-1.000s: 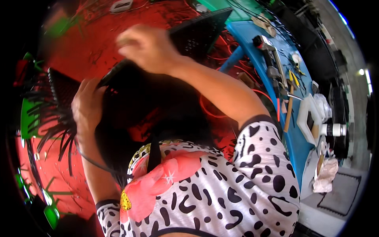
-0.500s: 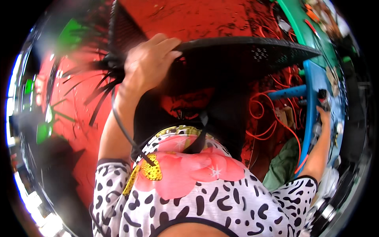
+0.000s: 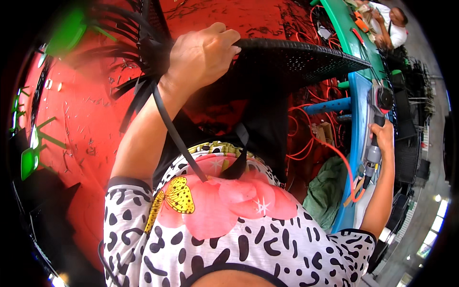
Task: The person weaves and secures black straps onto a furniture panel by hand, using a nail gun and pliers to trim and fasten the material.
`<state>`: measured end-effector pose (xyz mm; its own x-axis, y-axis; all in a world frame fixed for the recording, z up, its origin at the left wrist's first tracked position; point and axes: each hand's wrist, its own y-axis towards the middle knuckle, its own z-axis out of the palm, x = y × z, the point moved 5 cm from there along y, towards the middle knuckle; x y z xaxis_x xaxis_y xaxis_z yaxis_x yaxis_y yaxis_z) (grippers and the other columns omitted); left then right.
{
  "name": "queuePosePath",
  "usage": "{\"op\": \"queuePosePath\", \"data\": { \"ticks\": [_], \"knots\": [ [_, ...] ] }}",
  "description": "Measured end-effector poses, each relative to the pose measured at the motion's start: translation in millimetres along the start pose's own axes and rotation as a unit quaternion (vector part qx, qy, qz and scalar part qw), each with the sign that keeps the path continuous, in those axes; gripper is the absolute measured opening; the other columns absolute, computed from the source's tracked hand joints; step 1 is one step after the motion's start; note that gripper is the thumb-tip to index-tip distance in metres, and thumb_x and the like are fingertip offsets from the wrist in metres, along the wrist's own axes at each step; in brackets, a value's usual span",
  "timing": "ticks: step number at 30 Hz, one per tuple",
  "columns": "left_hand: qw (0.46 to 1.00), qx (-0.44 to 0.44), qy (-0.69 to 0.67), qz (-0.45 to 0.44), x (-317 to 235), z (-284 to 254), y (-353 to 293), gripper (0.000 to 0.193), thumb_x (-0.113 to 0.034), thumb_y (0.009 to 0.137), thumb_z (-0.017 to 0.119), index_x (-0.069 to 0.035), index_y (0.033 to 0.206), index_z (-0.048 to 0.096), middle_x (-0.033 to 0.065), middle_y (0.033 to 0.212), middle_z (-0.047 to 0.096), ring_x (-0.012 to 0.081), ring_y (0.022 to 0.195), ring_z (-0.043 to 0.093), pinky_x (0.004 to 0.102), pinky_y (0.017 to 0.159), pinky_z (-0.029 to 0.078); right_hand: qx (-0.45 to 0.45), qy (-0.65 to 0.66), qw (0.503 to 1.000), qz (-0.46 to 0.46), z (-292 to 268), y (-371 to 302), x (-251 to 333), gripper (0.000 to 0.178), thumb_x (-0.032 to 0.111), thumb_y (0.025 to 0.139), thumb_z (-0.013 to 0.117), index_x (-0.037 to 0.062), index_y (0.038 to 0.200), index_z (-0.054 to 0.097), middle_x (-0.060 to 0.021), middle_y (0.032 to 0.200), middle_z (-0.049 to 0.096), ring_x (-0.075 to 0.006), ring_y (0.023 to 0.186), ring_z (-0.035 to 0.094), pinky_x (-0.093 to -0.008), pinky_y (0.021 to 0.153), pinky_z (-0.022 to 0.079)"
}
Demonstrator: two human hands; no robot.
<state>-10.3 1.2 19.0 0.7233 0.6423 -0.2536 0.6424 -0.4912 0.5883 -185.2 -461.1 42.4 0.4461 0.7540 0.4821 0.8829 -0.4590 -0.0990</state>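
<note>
We see a broad black woven panel with a curved rim in front of the person's body, its long edge running from the left hand toward a long green counter at the upper right. The left grip is closed over the panel's left end, knuckles upward, though we cannot make out every finger. Just beside that hand, a bunch of loose flat black strips fans out to the left, and one long dark strip runs from under the wrist down to the shirt.

At the right, we find the right hand wrapped firmly around a grey and black handheld tool with a round dark head. It is over a blue counter with a curved edge; we cannot tell whether the two touch. A thin, looping red-orange hose curls up near the tool's lower end.

Below the blue counter we notice a crumpled dark green cloth and a small brown cardboard box. Scraps of black strip litter the red floor. Farther off, beyond the green counter, we see another person in a white top.
</note>
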Motion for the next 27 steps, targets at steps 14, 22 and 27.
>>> {"op": "queuePosePath", "data": {
  "ticks": [14,22,27],
  "knots": [
    [0.998,0.021,0.032,-0.046,-17,25,-11,0.018,-0.023,0.076,0.065,-0.014,0.091,0.063,0.0045,0.08,0.058,0.0288,0.071,0.061,0.0396,0.06,0.049,0.23,0.31,0.914,-0.126,88,-79,246,0.021,0.015,0.07,0.064,-0.0026,0.08,0.058,-0.0068,0.062,0.056,-0.0128,0.055,0.055,-0.0251,0.055,0.043],
    [0.999,-0.003,-0.026,-0.018,-14,24,-10,0.017,-0.021,0.076,0.064,-0.012,0.091,0.064,0.0057,0.079,0.059,0.029,0.074,0.061,0.0397,0.063,0.049,0.318,0.321,0.882,-0.13,109,-77,254,0.019,0.018,0.07,0.062,0.0001,0.074,0.056,-0.007,0.06,0.055,-0.0134,0.054,0.053,-0.0268,0.055,0.043],
    [0.999,0.0,-0.038,-0.016,-17,23,-9,0.019,-0.021,0.076,0.064,-0.011,0.093,0.065,0.0072,0.079,0.058,0.0293,0.076,0.061,0.0397,0.065,0.049,0.316,0.294,0.893,-0.127,107,-74,256,0.017,0.017,0.07,0.061,0.0012,0.071,0.056,-0.0063,0.059,0.054,-0.0132,0.053,0.052,-0.0271,0.055,0.043]
  ]
}}
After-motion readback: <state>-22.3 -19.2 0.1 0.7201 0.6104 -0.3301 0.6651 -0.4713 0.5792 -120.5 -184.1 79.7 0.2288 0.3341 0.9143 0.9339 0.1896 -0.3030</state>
